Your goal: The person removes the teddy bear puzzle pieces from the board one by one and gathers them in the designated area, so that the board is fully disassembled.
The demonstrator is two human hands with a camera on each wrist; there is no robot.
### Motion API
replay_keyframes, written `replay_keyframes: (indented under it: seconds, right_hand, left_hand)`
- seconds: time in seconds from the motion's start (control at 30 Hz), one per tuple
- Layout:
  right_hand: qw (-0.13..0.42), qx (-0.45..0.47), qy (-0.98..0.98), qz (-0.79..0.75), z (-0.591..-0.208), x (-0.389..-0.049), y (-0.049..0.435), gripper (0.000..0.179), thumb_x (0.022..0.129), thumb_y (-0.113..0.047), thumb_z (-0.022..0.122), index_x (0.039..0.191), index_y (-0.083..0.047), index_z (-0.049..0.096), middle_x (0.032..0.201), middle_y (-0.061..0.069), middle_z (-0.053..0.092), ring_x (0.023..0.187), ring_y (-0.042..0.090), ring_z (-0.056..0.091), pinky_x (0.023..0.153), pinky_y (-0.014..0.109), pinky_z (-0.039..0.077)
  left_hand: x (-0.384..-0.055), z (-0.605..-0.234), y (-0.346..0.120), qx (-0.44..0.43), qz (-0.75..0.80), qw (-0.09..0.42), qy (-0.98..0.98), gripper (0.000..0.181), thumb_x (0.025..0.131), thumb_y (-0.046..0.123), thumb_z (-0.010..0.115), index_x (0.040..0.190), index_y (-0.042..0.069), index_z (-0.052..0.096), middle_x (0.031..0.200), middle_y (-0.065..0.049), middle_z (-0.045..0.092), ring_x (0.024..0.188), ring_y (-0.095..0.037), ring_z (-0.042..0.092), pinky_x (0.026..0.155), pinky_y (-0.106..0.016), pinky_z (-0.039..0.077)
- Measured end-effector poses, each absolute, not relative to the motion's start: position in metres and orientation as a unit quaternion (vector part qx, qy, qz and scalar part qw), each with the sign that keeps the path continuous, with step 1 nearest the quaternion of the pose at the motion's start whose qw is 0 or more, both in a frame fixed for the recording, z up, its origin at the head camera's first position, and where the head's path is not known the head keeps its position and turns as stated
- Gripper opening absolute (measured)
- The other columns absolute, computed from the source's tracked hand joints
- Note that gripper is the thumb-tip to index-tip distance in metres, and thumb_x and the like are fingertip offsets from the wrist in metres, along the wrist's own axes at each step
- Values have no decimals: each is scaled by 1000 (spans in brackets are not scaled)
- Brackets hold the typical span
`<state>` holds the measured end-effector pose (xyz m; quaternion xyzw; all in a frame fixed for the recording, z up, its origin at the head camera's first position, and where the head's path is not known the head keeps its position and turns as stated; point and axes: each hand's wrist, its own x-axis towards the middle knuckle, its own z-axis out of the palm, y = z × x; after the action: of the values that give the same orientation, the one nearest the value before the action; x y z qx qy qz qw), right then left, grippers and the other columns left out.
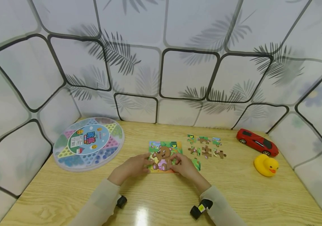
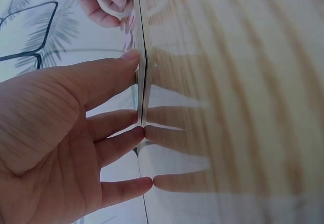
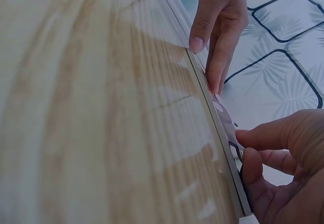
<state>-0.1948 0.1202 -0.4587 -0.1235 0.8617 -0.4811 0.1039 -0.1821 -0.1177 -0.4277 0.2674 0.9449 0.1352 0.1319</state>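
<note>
A jigsaw puzzle (image 1: 164, 153) with a brown bear picture lies on the table in front of me. My left hand (image 1: 134, 167) rests at its left edge; in the left wrist view the thumb (image 2: 114, 74) touches the puzzle's edge and the fingers reach the tabletop. Over the puzzle's lower right part, my right hand (image 1: 185, 166) has curled fingers. In the right wrist view, its thumb and index finger pinch what looks like a puzzle piece (image 3: 236, 150) at the surface, mostly hidden. Beside that hand lies a loose green puzzle piece (image 1: 196, 164), partly covered.
Several loose puzzle pieces (image 1: 206, 151) lie in rows right of the puzzle. A round Chinese checkers board (image 1: 115, 153) sits at the left. At the far right are a red toy car (image 1: 256, 142) and a yellow rubber duck (image 1: 265, 165). A patterned cloth wall surrounds the wooden table (image 1: 155, 194).
</note>
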Motion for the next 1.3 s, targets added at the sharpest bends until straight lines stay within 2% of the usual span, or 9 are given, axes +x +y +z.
replay_keyframes:
  seconds: [0.23,0.43,0.87,1.1,1.3]
  right_hand:
    - [116,-113,831,-532,-456,-192,121,19,88,0,63,107,1,59,85,9,55,59,13,49,52,24,44]
    - [131,-100,815,-555,-460,-197,122,17,90,1,60,107,1,59,81,6,56,58,12,54,54,23,49]
    - [109,-59,815,-566,-462,-199,119,13,89,2,61,102,0,62,73,3,56,52,11,53,49,23,48]
    - [111,-43,799,-589,-461,-199,118,15,89,2,61,104,2,64,72,6,59,49,11,51,45,21,45]
    - [108,-31,786,-608,-460,-200,121,18,89,1,62,106,5,62,73,5,60,47,9,53,45,23,49]
  left_hand:
    - [-183,-430,-117,265,132,132,946,45,89,23,66,132,12,57,146,-18,38,127,-37,44,101,-46,40]
    - [-184,-429,-116,268,127,130,946,45,89,24,66,132,11,58,146,-18,39,127,-37,44,100,-45,40]
    - [-185,-429,-116,268,122,135,946,46,89,23,66,132,11,57,146,-18,38,129,-36,42,102,-45,39]
    - [-186,-431,-117,285,123,120,943,44,88,22,67,130,9,59,144,-20,40,127,-37,45,100,-46,41]
    - [-186,-431,-117,273,128,130,945,46,88,23,67,131,11,58,146,-19,38,127,-38,44,98,-48,42]
